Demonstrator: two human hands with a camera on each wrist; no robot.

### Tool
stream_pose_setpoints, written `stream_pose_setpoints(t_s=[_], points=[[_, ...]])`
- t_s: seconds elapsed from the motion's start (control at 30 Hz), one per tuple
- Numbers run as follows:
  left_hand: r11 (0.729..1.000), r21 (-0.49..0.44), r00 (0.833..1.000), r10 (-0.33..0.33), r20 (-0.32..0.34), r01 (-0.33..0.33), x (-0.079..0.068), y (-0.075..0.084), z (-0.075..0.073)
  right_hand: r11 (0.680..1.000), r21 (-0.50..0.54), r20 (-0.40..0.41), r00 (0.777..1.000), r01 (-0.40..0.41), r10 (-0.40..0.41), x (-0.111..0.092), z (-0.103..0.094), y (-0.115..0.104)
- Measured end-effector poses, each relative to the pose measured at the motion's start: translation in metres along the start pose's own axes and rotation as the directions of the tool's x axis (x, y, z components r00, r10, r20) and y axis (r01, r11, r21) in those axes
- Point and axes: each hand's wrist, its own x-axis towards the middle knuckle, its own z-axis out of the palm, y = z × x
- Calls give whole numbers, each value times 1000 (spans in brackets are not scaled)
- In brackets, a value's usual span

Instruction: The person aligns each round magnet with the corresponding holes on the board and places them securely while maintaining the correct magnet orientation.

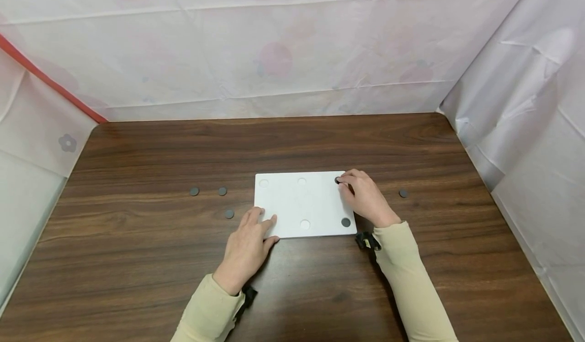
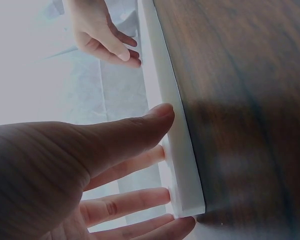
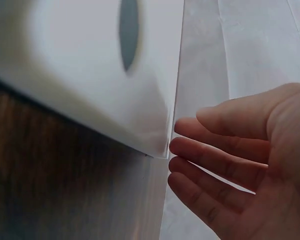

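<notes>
A thin white board [image 1: 292, 205] with shallow round recesses lies on the table. My left hand [image 1: 247, 245] rests at its near left corner, fingers spread over the surface and thumb [image 2: 160, 112] at the front edge. Over the far right corner, my right hand [image 1: 365, 197] pinches a small dark disc [image 1: 337, 180] between thumb and fingertips, right at the board. In the right wrist view the fingers [image 3: 190, 192] are loosely bent and hide that disc. Another dark disc [image 1: 346, 222] sits in the near right recess. Recesses along the far edge and near middle show white.
Three dark discs, one of them nearest the board [image 1: 229, 214], lie on the brown wooden table [image 1: 137, 250] to the left. A single disc [image 1: 403, 193] lies right of my right hand. Pale curtains [image 1: 274, 42] hang behind and at both sides.
</notes>
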Motion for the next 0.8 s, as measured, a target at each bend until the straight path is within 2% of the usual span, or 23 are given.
stream_pose_setpoints(t_s=[0.2,0.43,0.8], points=[[1000,0,1000,1,1,-1,0,0,0,999,23,-30,998,-48,48,-2,-1,2],[1000,1,1000,8,-9,-8,-1,0,-1,997,39,-50,997,-65,67,-5,-3,6],[1000,0,1000,6,-8,-6,-1,0,-1,985,36,-69,983,-167,169,-15,-7,14]])
